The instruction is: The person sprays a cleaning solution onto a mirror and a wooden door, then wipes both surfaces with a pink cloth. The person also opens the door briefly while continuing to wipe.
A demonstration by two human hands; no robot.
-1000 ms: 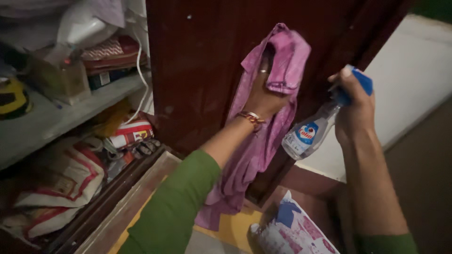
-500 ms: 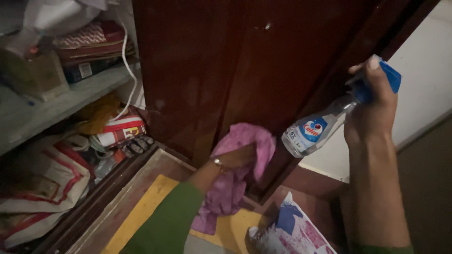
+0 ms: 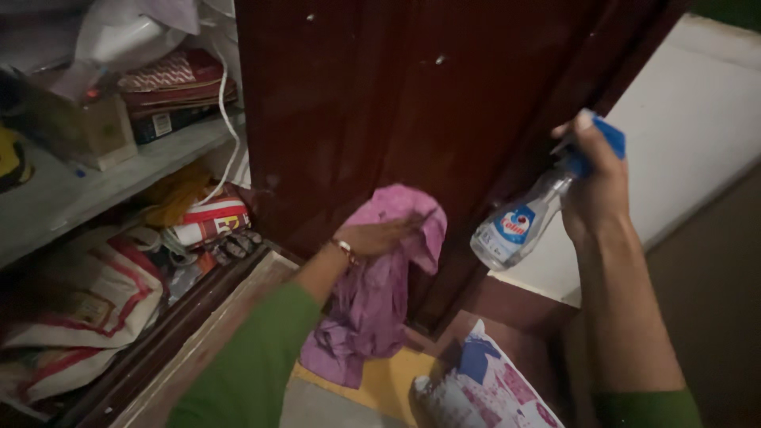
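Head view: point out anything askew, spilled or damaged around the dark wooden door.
Nothing looks spilled or broken. The door shows faint pale smudges. The left hand presses a pink cloth low on it; the right hand holds a spray bottle. The shelves beside it are cluttered.

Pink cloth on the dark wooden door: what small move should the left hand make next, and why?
Probably sweep the pink cloth back up the door. The left hand presses it low on the panel, the wood above shows faint smudges, and the right hand holds the spray bottle off to the side.
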